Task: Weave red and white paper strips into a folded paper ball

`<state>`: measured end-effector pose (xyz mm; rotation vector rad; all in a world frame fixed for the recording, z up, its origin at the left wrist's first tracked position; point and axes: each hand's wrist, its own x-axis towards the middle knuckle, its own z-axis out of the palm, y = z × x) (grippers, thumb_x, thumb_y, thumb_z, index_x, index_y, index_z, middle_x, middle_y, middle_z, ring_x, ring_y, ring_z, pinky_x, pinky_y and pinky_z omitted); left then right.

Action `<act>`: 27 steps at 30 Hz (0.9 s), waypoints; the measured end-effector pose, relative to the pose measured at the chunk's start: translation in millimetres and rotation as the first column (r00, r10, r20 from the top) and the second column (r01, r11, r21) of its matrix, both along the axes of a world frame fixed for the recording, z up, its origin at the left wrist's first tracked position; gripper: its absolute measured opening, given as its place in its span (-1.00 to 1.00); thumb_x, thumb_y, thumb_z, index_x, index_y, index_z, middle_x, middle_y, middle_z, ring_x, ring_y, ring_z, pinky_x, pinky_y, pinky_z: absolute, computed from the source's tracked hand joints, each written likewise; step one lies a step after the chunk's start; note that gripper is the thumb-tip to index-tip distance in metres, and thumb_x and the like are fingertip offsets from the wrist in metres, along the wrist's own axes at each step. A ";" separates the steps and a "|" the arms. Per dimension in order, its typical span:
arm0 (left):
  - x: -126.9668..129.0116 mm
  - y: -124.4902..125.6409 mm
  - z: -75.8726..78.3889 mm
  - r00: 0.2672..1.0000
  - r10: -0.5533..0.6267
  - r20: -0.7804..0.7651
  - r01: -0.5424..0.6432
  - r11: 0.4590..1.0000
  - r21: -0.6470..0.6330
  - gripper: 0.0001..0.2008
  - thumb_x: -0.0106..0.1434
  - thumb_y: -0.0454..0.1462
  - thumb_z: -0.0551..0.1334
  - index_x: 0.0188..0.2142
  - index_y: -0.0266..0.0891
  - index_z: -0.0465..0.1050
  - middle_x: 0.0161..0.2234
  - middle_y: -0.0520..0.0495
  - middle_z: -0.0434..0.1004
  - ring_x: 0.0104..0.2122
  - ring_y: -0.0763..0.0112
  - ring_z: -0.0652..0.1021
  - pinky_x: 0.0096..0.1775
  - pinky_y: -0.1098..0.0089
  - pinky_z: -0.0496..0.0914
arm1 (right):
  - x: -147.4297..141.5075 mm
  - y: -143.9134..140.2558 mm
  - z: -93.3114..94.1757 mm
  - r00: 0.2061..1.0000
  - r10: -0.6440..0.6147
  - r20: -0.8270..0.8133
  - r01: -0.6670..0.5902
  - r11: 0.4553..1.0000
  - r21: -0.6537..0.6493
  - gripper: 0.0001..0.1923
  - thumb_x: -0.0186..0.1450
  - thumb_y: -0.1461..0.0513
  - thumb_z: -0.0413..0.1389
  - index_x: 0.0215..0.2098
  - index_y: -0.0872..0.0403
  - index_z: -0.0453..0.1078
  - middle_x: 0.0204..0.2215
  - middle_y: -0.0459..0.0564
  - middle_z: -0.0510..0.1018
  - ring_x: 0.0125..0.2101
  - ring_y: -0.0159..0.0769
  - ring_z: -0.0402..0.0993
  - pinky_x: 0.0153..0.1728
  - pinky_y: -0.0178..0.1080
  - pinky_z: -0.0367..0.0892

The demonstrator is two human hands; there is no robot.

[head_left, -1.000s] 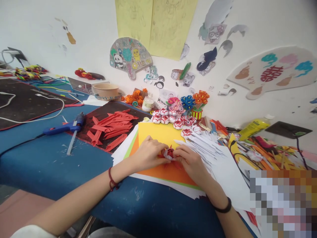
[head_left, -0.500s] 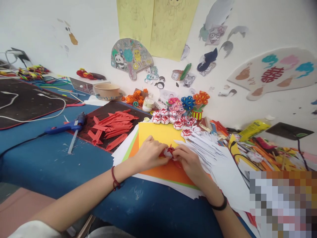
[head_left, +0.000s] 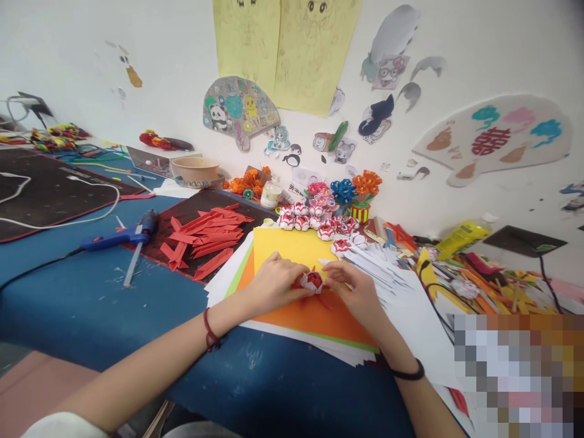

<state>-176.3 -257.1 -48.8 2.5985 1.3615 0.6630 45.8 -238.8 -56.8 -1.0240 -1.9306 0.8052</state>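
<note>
A small red and white folded paper flower (head_left: 314,281) is held over a stack of coloured paper, its cup facing up. My left hand (head_left: 280,283) pinches it from the left side between thumb and fingers. At the flower's right edge, the bent fingers of my right hand (head_left: 351,289) pinch at an outer petal; their exact contact is hard to make out. Red folded points stick out above and below the flower. Beneath both hands lie a yellow sheet (head_left: 292,243) and an orange sheet (head_left: 292,313).
Red folded strips (head_left: 216,231) lie on a dark mat to the left, beside a blue glue gun (head_left: 116,237). Several finished red-and-white flowers (head_left: 326,231) stand behind the paper. White strips (head_left: 376,271) lie at right, near a heap of paper scraps (head_left: 483,283).
My right hand has drawn back slightly to the right and its fingers have loosened, showing more of the flower's cup. My left hand keeps its pinch. The camera view has shifted slightly.
</note>
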 end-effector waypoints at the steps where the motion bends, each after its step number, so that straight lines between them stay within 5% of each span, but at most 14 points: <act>1: -0.3 -0.1 0.1 1.000 -0.001 0.004 0.001 1.000 -0.012 -0.62 0.32 0.04 0.22 -0.10 -0.20 0.47 -0.31 -0.06 0.60 -0.28 0.29 0.57 -0.18 0.31 0.17 | 4.4 2.1 0.9 0.999 -0.029 -0.015 0.028 0.999 -0.034 -0.83 0.31 0.14 0.15 -0.16 0.01 0.44 -0.33 -0.02 0.56 -0.34 -0.24 0.52 -0.23 -0.14 0.44; 8: -3.9 4.3 -4.2 0.995 -0.069 0.065 0.071 0.997 -0.024 -0.69 0.35 -0.04 0.23 -0.03 -0.13 0.46 -0.21 -0.03 0.60 -0.18 0.29 0.54 -0.16 0.32 0.16 | 8.8 4.3 -1.8 0.998 0.068 0.006 -0.065 0.976 -0.207 -0.59 0.16 0.08 0.31 -0.06 0.01 0.45 -0.26 0.00 0.61 -0.23 -0.18 0.57 -0.17 -0.14 0.48; 17: -3.5 9.3 -7.6 0.989 -0.086 0.119 0.093 0.994 -0.053 -0.69 0.30 -0.03 0.28 -0.06 -0.11 0.47 -0.20 0.02 0.61 -0.17 0.30 0.53 -0.16 0.32 0.16 | -4.6 -0.1 -4.0 0.999 0.043 0.005 -0.043 0.991 -0.126 -0.68 0.16 0.10 0.31 -0.15 0.02 0.48 -0.29 0.00 0.62 -0.32 -0.20 0.57 -0.26 -0.13 0.49; 24: -3.8 8.6 -8.1 0.987 -0.086 0.139 0.094 0.994 -0.055 -0.67 0.28 -0.02 0.30 -0.07 -0.12 0.48 -0.23 0.02 0.61 -0.19 0.31 0.54 -0.14 0.31 0.16 | -0.6 0.2 -0.3 0.984 0.165 -0.069 -0.177 0.955 -0.239 -0.57 0.12 0.09 0.35 -0.09 0.05 0.45 -0.28 0.00 0.62 -0.33 -0.22 0.57 -0.23 -0.14 0.49; 27: -4.6 9.6 -9.0 0.984 -0.098 0.146 0.106 0.993 -0.047 -0.69 0.27 -0.03 0.31 -0.10 -0.14 0.50 -0.25 0.02 0.61 -0.21 0.32 0.53 -0.15 0.32 0.16 | -2.7 -0.3 -2.2 0.992 0.119 -0.040 -0.124 0.973 -0.195 -0.59 0.11 0.09 0.37 -0.12 0.05 0.46 -0.34 -0.03 0.60 -0.35 -0.24 0.55 -0.27 -0.18 0.47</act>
